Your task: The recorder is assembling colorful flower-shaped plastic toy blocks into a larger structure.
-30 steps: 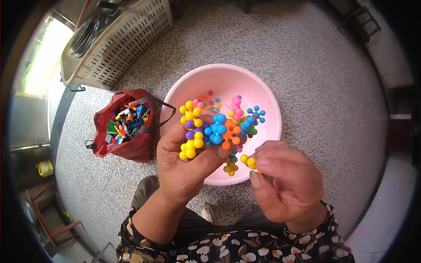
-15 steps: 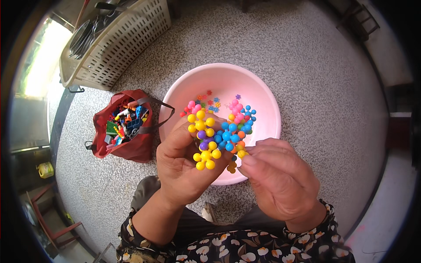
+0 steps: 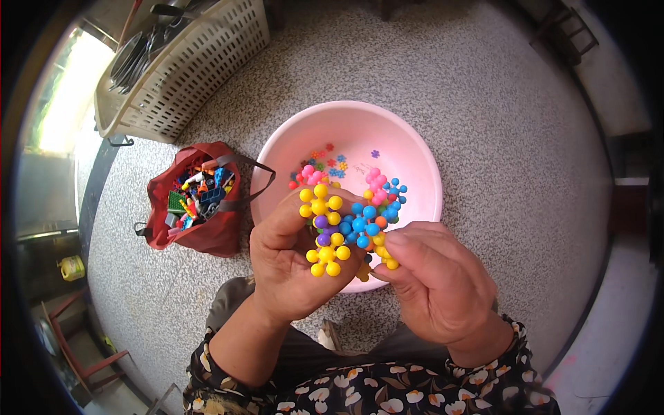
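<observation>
My left hand [image 3: 287, 259] is closed around a cluster of joined ball-ended building pieces [image 3: 361, 225] in yellow, purple, blue, pink, red and orange. Thumb and fingers of my right hand [image 3: 443, 280] pinch a yellow ball-ended piece [image 3: 385, 256] at the cluster's right side, by the blue and orange balls. How firmly that piece is joined to the rest is hidden by the fingers. Both hands are held above the near part of a pink basin [image 3: 425, 166]. On the basin's floor lie several loose small pieces [image 3: 337, 171] in red, orange, blue and green, plus a purple piece [image 3: 375, 153].
Left of the basin stands a red bag [image 3: 225, 235] full of mixed toy bricks, its dark strap reaching the basin's rim. A cream slotted basket [image 3: 200, 72] with dark items is at the far left. Speckled floor [image 3: 512, 138] surrounds the basin.
My right fingers have shifted on the yellow piece, and more of it shows now beside the blue balls. The cluster has come slightly nearer to me and turned a little.
</observation>
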A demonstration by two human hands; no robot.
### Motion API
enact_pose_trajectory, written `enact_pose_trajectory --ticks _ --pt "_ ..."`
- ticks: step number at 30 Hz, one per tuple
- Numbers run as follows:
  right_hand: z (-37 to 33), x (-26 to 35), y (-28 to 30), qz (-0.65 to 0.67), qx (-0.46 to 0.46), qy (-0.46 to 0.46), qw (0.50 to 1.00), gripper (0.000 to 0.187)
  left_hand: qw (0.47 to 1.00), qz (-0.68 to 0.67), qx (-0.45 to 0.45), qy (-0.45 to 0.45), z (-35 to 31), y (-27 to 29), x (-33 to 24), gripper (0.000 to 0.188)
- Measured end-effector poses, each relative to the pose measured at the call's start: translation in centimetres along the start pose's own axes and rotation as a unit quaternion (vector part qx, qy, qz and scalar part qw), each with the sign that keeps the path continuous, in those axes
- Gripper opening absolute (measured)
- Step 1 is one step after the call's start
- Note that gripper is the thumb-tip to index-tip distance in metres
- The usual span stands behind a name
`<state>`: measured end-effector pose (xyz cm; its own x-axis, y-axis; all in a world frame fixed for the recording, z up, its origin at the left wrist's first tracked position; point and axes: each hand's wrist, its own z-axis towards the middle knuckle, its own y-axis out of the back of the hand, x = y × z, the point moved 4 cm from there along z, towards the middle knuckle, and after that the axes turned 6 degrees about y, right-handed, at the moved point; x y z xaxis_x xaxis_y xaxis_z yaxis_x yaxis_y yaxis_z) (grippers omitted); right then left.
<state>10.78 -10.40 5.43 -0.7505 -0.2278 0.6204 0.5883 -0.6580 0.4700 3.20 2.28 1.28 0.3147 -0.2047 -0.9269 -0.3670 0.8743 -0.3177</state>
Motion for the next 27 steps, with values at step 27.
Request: enact_pose_trajectory --ticks 27 --pt "0.13 -0.75 -0.39 -0.012 -0.055 -0.03 0.998 0.033 0.994 -0.045 -0.045 0.089 -0.63 0.2 0.81 0.039"
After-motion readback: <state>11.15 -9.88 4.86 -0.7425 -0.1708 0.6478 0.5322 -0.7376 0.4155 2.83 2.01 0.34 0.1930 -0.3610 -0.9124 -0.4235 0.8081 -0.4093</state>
